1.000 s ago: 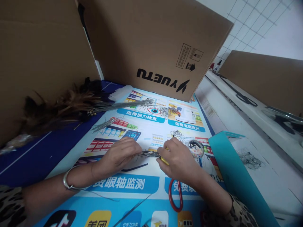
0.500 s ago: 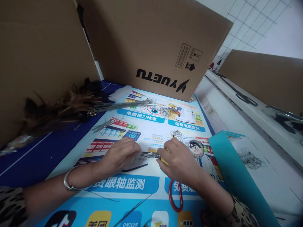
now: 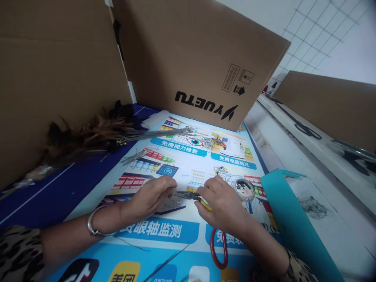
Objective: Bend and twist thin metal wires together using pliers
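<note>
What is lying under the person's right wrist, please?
A red oval loop lies on the printed poster there; whatever it joins to is covered by the right hand and forearm.

Left arm: tan leopard-print fabric sleeve [image 3: 17, 250] with dark spots, ending on the forearm.
Right arm: matching leopard-print fabric sleeve [image 3: 296, 270], also ending on the forearm.
Left wrist: thin round silver metal bangle [image 3: 92, 227].
Hands: left hand [image 3: 149, 197] and right hand [image 3: 226, 201] both bare.

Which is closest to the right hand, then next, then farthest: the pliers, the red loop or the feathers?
1. The pliers, held in the right hand.
2. The red loop, just under that wrist.
3. The feathers, far away on the left side.
</note>
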Tool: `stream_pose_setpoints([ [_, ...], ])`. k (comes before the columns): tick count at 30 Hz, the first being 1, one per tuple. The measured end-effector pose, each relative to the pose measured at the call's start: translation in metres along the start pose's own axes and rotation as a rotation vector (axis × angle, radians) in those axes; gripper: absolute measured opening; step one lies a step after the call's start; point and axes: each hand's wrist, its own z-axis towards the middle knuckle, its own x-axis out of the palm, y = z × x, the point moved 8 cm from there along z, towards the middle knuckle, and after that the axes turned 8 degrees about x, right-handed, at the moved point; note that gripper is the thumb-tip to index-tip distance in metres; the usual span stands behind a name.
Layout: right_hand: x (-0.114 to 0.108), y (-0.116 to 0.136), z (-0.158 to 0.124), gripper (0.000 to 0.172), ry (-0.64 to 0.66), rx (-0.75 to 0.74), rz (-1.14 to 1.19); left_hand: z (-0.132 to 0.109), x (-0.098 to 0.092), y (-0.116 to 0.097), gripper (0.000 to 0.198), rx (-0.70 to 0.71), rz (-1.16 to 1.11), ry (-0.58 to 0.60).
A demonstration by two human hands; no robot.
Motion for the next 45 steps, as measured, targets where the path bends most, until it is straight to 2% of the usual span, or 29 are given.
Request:
stream_pose_setpoints([
  [8,-0.0085,-0.0058,-0.0010,0.025,0.011,0.051,0.097,-0.0018,-0.0002,-0.0010,0.011,0.086,0.075,-0.016],
  [12,-0.0064,-0.0049,-0.0001,0.024,0.012,0.057,0.083,-0.0027,0.0007,-0.0052,0.012,0.140,0.107,-0.024],
  [20,-0.0017,-0.0033,-0.0006,0.023,-0.009,0.029,0.094,-0.0024,0.0005,-0.0040,0.010,0.159,0.118,-0.036],
  [38,-0.0011,-0.0031,-0.0018,0.024,-0.054,-0.006,0.099,-0.0017,-0.0010,-0.0045,0.012,0.134,0.112,-0.038],
  [45,-0.0012,-0.0017,-0.0013,0.022,-0.071,-0.026,0.093,0.0005,-0.0040,-0.0043,0.013,0.061,0.080,-0.036],
])
